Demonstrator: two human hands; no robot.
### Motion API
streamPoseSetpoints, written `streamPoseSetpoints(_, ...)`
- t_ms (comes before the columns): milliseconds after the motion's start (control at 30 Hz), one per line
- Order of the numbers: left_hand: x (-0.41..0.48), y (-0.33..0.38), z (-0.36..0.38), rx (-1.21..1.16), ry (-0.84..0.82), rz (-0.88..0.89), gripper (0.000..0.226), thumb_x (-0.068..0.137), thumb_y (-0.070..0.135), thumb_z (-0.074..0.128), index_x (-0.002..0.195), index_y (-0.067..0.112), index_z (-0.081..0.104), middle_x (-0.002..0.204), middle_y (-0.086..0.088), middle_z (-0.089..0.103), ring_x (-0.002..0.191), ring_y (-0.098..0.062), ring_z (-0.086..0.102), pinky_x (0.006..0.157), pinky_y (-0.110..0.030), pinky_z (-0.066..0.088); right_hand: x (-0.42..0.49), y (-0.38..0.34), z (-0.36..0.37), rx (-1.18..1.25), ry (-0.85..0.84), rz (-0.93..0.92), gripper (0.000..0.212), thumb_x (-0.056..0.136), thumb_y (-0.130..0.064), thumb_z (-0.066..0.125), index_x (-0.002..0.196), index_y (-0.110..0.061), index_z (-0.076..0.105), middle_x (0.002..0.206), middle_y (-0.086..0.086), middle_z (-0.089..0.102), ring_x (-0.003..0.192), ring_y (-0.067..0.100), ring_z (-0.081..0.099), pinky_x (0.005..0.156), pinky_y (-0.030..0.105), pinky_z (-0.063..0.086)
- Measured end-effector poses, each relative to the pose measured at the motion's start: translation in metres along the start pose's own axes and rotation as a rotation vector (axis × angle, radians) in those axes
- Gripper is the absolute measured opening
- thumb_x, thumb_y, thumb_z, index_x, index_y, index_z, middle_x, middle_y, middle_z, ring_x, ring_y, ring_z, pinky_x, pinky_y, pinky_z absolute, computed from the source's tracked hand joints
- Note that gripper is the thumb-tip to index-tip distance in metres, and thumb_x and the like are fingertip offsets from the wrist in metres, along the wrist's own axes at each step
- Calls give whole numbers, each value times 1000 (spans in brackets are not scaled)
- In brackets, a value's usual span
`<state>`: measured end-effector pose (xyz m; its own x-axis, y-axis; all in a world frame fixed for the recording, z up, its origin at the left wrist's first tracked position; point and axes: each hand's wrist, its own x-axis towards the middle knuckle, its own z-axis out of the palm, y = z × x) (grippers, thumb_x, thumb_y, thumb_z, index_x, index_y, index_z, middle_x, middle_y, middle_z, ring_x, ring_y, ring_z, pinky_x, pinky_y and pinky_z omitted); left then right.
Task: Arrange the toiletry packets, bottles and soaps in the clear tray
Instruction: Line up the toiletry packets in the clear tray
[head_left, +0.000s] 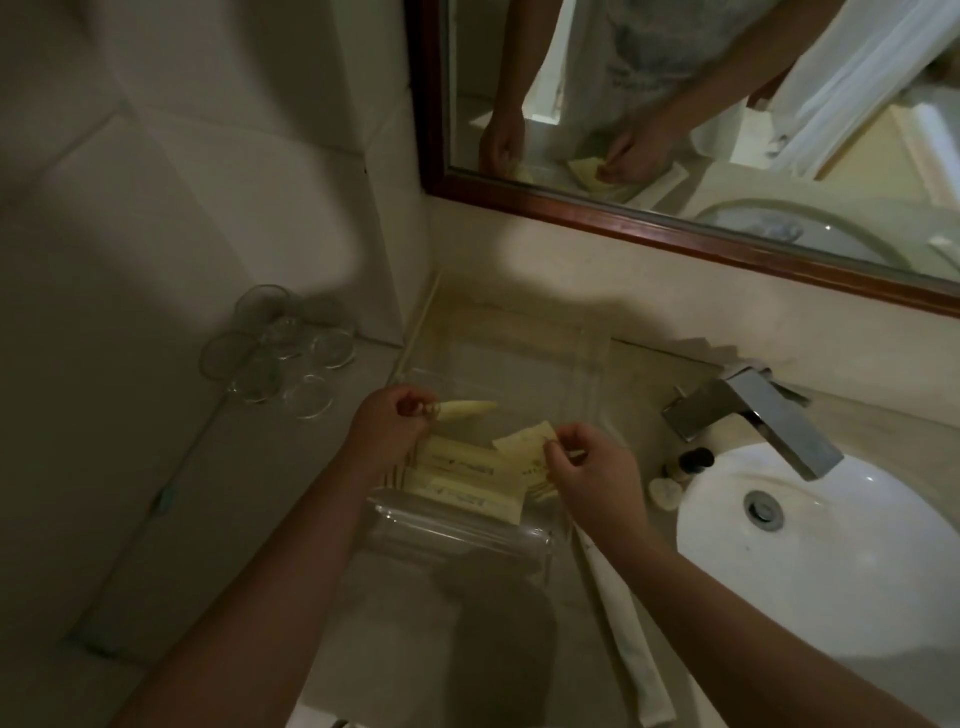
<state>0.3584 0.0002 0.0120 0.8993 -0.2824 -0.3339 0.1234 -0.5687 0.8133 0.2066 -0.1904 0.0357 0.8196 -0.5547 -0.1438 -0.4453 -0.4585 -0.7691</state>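
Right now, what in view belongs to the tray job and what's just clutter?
Job: clear tray; flat yellow packets in it; rolled packet in left hand; packet in right hand; dark-capped bottles and soap by the sink.

Clutter: upturned glasses; faucet; sink; mirror; long white sachet.

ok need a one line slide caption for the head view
Both hands, left and right, each holding a pale yellow packet over the clear tray beside the sink.

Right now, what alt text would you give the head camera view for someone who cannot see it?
Two bare hands work over a clear tray on a bathroom counter: the left hand pinches a pale packet, the right hand another packet. More packets lie in the tray; a sink, tap and glasses flank it.
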Motion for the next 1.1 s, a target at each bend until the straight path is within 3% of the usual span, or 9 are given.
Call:
streamPoseSetpoints(100, 6, 1, 1, -44, 113, -69, 8, 82, 17, 68, 90, 19, 70, 79, 4, 68, 73, -15, 64, 65, -24, 46, 12, -3, 4, -132, -67, -25, 6, 91, -31, 61, 93, -30, 66, 79, -13, 67, 70, 4, 66, 64, 38, 60)
streamPoseSetpoints(367, 17, 1, 5, 86, 170, -121, 26, 81, 19, 65, 105, 11, 71, 98, -3, 70, 89, -17, 63, 76, -24, 43, 32, -11, 14, -211, -149, 31, 13, 91, -28, 61, 103, -25, 63, 91, -7, 68, 81, 14, 67, 70, 40, 59)
streamPoseSetpoints(533, 18, 2, 12, 94, 217, -134, 18, 79, 16, 62, 95, 15, 70, 92, 0, 69, 83, -19, 65, 77, -30, 52, 33, -6, 10, 9, -151, 257, 7, 94, -25, 59, 95, -19, 63, 87, -4, 66, 77, 9, 66, 59, 25, 55)
streamPoseSetpoints(700, 17, 1, 25, 132, 248, -161, 11, 74, 12, 53, 73, 18, 61, 70, -4, 67, 63, -24, 67, 64, -44, 58, 24, -2, 8, 273, -129, 519, 7, 92, -16, 59, 88, -12, 64, 83, 5, 69, 65, 11, 65, 46, 21, 46)
streamPoseSetpoints(867, 14, 2, 28, 246, 250, -142, 12, 75, 7, 52, 79, 10, 62, 84, -10, 65, 78, -29, 62, 70, -39, 54, 8, -2, 15, 509, -116, 742, 9, 96, -15, 56, 89, -9, 57, 72, 6, 56, 55, 14, 51, 35, 18, 37)
streamPoseSetpoints(1000, 17, 3, 30, 276, 268, -113, 10, 78, 7, 52, 81, 10, 61, 84, -12, 65, 79, -31, 62, 69, -40, 54, 0, -6, 28, 787, -102, 892, 10, 94, -5, 50, 96, 0, 59, 68, 9, 62, 52, 14, 59, 44, 21, 50)
streamPoseSetpoints(1100, 18, 3, 31, 279, 279, -112, 10, 80, 6, 53, 83, 11, 61, 87, -12, 66, 82, -32, 62, 66, -34, 48, -1, -12, 36, 952, -78, 972, 13, 96, -4, 50, 99, 3, 61, 75, 12, 71, 64, 12, 70, 50, 22, 57)
